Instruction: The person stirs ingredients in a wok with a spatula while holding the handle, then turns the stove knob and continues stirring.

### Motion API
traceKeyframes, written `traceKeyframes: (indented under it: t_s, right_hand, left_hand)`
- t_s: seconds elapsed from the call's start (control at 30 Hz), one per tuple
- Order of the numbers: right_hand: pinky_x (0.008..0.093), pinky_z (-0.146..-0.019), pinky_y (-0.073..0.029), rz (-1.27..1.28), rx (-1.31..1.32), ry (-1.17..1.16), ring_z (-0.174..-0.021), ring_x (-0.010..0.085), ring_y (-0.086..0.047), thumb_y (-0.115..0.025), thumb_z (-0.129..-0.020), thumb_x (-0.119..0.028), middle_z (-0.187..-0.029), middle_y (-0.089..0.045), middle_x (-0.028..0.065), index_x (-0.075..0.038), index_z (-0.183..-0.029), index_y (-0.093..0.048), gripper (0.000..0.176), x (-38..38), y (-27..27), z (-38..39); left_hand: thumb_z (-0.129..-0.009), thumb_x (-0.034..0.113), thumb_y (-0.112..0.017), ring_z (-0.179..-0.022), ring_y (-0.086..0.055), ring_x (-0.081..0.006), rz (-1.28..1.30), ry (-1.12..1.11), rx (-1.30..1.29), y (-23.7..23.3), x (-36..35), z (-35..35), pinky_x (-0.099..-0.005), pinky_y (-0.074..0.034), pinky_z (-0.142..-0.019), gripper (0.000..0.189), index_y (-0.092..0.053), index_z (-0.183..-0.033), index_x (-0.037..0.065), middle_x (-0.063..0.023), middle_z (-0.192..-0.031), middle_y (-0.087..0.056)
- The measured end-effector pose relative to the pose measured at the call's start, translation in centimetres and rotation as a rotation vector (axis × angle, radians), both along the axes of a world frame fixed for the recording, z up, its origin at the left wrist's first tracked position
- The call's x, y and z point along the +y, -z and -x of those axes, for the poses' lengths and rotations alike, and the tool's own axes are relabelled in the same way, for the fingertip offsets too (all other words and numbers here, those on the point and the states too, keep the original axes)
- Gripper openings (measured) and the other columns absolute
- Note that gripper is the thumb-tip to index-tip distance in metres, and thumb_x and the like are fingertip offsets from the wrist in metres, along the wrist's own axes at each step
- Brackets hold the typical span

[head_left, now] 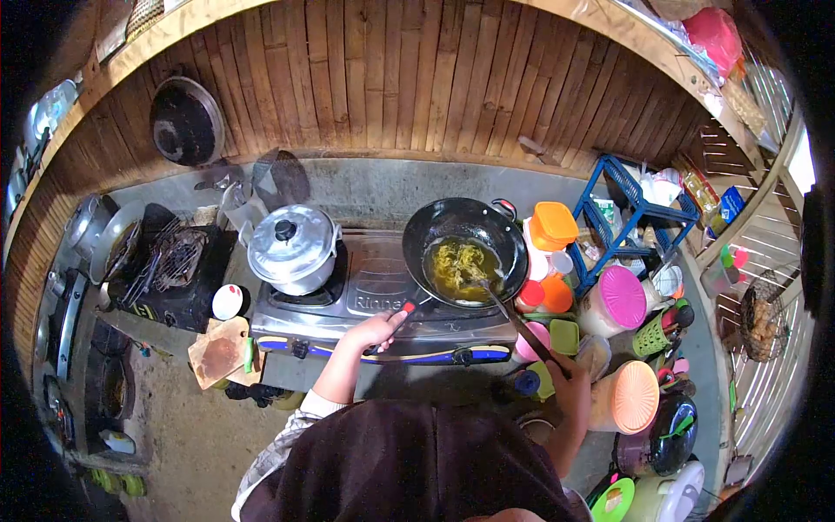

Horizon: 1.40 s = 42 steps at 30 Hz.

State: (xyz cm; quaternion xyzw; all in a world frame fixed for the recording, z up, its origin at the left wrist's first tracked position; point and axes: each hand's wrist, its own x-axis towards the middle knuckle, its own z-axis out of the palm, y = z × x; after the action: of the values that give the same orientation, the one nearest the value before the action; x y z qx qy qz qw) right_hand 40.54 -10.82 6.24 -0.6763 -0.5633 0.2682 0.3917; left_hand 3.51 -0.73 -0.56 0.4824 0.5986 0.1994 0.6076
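A black wok [420,235] sits on the right side of the silver gas stove [378,326], with yellowish food [461,264] in oil inside it. My left hand [376,332] is closed round the wok's black and red handle at the stove's front. In my right hand [570,383] is the dark handle of a long spatula [526,333], whose blade end rests in the oil beside the food. On the stove's left side stands a lidded silver pot [291,248].
Left of the stove are a cutting board [217,352] with a green-handled knife [249,355], a red and white round item [228,301] and a black grill stove [174,270]. Colourful containers [622,296] and a blue rack [639,204] crowd the right side.
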Motion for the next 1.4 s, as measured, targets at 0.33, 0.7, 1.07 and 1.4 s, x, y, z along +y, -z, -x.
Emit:
traceKeyframes:
  t_s: [0.33,0.7,1.07,1.4]
  right_hand:
    - [0.0319,-0.076,-0.047,0.013,-0.103,0.037,-0.083,0.0187,-0.062,-0.061,-0.081,-0.011,-0.093,-0.066,0.0164,-0.002,-0.106,-0.063,0.027,-2.3,-4.0,-0.6]
    - [0.0239,-0.059,-0.043,0.02,-0.127,-0.076,-0.066,0.0082,-0.052,-0.062,-0.081,-0.013,-0.071,-0.059,0.005,-0.001,-0.109,-0.062,0.03,1.2,-0.3,0.6]
    - [0.0329,-0.091,-0.04,-0.087,-0.221,-0.322,-0.096,0.0247,-0.056,-0.066,-0.077,-0.011,-0.096,-0.06,0.0125,-0.007,-0.115,-0.056,0.04,8.1,6.7,2.5]
    - [0.027,-0.064,-0.047,-0.227,0.008,-0.356,-0.067,0.0106,-0.06,-0.064,-0.082,-0.02,-0.076,-0.065,0.0048,-0.01,-0.119,-0.055,0.04,9.7,7.0,5.8]
  left_hand:
    - [-0.093,0.044,-0.042,-0.041,-0.042,-0.0087,0.011,0.026,0.001,0.2,0.1,0.1,-0.0243,-0.037,-0.035,0.05,-0.041,-0.117,0.001,-0.0005,-0.057,-0.045]
    - [-0.092,0.045,-0.043,-0.042,-0.044,-0.0096,0.015,0.034,-0.03,-0.3,0.1,0.3,-0.0246,-0.037,-0.035,0.057,-0.037,-0.122,-0.003,-0.0019,-0.058,-0.046]
    - [-0.092,0.045,-0.044,-0.04,-0.043,-0.0102,0.02,-0.01,-0.028,-0.7,-0.2,-0.1,-0.0249,-0.037,-0.035,0.06,-0.034,-0.126,-0.003,-0.0027,-0.057,-0.046]
    - [-0.092,0.043,-0.044,-0.04,-0.043,-0.0096,0.015,0.006,-0.058,0.1,0.0,0.0,-0.0249,-0.036,-0.035,0.056,-0.035,-0.124,-0.002,-0.0022,-0.058,-0.045]
